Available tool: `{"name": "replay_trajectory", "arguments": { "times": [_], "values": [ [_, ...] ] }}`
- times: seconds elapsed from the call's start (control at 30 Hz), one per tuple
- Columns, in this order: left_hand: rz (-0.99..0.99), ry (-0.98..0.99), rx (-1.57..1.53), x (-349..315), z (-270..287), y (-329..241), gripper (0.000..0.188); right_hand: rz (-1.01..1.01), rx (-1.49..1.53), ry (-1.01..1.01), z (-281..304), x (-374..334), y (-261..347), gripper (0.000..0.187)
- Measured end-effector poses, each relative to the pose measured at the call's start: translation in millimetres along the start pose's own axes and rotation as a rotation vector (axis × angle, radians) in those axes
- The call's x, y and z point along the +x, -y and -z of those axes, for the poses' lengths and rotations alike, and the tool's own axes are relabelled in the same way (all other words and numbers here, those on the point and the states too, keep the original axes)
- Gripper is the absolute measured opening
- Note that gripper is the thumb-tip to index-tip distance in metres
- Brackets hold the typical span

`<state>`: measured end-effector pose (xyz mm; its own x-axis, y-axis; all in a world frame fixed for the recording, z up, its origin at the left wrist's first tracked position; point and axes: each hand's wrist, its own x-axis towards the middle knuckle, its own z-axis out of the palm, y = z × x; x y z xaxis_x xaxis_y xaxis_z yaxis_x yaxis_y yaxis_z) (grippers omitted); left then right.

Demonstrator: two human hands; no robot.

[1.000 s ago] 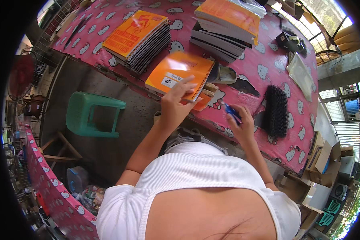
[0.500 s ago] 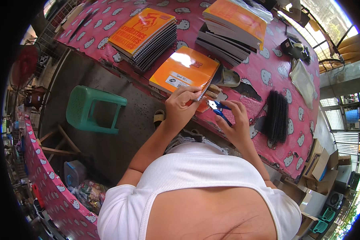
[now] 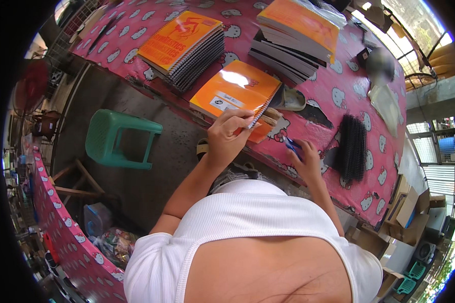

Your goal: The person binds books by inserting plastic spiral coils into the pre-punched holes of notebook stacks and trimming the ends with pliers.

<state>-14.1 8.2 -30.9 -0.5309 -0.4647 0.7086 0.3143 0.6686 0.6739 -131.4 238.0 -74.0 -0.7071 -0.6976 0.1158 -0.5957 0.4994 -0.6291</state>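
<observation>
An orange-covered spiral notebook [image 3: 232,88] lies at the near edge of the table, with its coil along the right side. My left hand [image 3: 230,134] is closed on its near corner, thumb on the cover beside the end of the coil. To the right of the notebook, my right hand [image 3: 307,160] holds small blue-handled cutting pliers [image 3: 293,146] low over the table, apart from the notebook. The fingers partly hide the handles. Wooden pieces [image 3: 271,117] sit next to the coil.
Two stacks of notebooks, one on the left [image 3: 182,40] and one on the right [image 3: 293,38], stand farther back. A bundle of black binding coils [image 3: 353,146] lies right of my right hand. A pink patterned cloth [image 3: 338,96] covers the table. A green stool [image 3: 119,136] stands at left.
My right hand has moved right, carrying the pliers away from the coil's end. My left hand still holds the notebook. A blurred grey shape now shows at the table's far right.
</observation>
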Motion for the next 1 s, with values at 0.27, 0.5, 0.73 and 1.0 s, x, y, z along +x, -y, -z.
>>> {"name": "replay_trajectory", "arguments": {
  "times": [0.27,0.5,0.73,1.0],
  "values": [
    [-0.047,0.192,0.307,54,19,-20,0.019,0.668,0.106,-0.085,14,121,115,0.047],
    [0.217,-0.66,-0.047,100,141,82,0.049,0.476,1.092,-0.417,44,237,210,0.025],
    [0.516,-0.701,-0.441,135,179,244,0.07,0.557,0.203,-0.365,-123,360,135,0.047],
    [0.608,-0.821,-0.137,159,156,224,0.07,0.414,0.581,-0.375,-154,349,144,0.046]
  ]
}}
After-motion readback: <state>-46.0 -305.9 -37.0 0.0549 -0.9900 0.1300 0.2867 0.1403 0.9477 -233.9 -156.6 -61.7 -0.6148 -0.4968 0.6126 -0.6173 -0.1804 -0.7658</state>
